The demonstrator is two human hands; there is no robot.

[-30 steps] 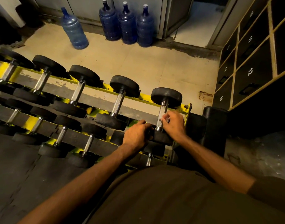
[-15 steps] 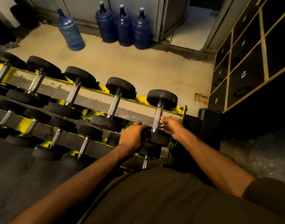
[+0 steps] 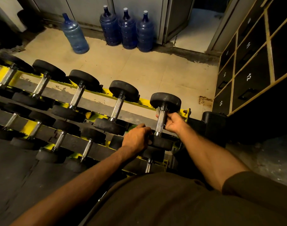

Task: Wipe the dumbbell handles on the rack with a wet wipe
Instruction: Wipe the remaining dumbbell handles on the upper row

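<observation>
The rightmost dumbbell [image 3: 165, 100] lies on the top tier of the yellow rack [image 3: 144, 101], its knurled steel handle [image 3: 160, 122] pointing toward me. My right hand [image 3: 173, 122] curls round the handle's right side and underside, with a bit of pale wet wipe [image 3: 157, 110] showing at the handle's upper left, just below the far head. My left hand [image 3: 137, 139] grips the dumbbell's near black head [image 3: 162, 143]. Most of the wipe is hidden behind the handle and my fingers.
Several more black dumbbells [image 3: 116, 106] fill the top and lower tiers to the left. Blue water jugs [image 3: 126, 27] stand on the tiled floor beyond. Numbered dark lockers [image 3: 248, 77] line the right side, with a black block [image 3: 212, 123] beside the rack end.
My right hand slid from the near end of the handle to under its upper part, taking the wipe with it. My left hand stayed on the near head.
</observation>
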